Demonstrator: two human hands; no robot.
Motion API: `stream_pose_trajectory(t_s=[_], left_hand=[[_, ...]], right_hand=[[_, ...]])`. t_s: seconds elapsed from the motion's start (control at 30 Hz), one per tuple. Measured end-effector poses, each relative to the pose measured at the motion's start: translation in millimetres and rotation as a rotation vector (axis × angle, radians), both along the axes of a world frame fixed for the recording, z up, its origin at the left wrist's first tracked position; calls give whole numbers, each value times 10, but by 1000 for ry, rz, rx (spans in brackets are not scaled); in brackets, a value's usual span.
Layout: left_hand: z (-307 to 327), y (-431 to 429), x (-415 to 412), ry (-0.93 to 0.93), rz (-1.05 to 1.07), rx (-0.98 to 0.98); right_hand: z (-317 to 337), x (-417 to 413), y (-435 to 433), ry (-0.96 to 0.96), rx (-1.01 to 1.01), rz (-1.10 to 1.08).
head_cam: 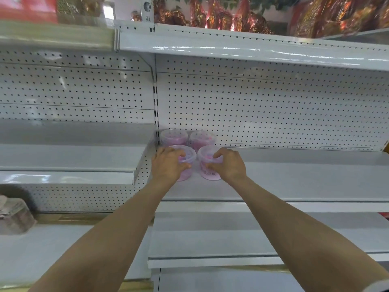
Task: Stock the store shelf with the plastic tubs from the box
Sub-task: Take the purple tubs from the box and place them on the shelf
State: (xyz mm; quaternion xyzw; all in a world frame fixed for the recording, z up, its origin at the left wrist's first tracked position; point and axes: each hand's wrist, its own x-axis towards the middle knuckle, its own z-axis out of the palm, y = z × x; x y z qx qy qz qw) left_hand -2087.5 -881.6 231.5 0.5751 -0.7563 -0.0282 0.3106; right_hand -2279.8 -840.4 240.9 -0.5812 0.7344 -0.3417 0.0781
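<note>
**On the middle shelf, one tub in each hand**

Both your arms reach into the left corner of the shelf [294, 178]. Four pink-filled plastic tubs stand there in a two-by-two block, beside the slotted upright [155, 106] and in front of the pegboard back panel [273, 106].

Your left hand [168, 163] wraps the front-left tub [187, 172] from its outer left side. Its fingers [179, 153] curl over the lid rim, and the thumb lies low on the wall. Your right hand [228, 165] mirrors this on the front-right tub [208, 173], with its fingers [220, 152] hooked over the lid edge from the right. Both grips are closed on their tubs, and both tubs appear to sit on the shelf.

What matters for the next move is the line from front to back. Each held tub stands upright, its long axis vertical, just in front of its partner: the back-left tub [174, 137] and the back-right tub [202, 138]. A narrow gap shows between the two front tubs. Whether they touch the back pair cannot be told from here.

The placement looks almost finished. Any last nudge should go straight back towards the panel, not sideways. Then let your fingers open outwards so neither lid is dragged. The box is not in view.
</note>
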Motion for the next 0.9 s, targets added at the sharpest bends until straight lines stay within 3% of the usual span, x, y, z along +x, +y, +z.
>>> stream_pose_trajectory(t_s=[0.33, 0.67, 0.9], left_hand=[[-49, -292, 95, 139, -82, 76], [-16, -272, 45, 109, -44, 30], [278, 95, -218, 75, -28, -76]], right_hand=[[-63, -74, -222, -157, -59, 132], [38, -65, -368, 58, 54, 202], [270, -241, -19, 215, 49, 189]])
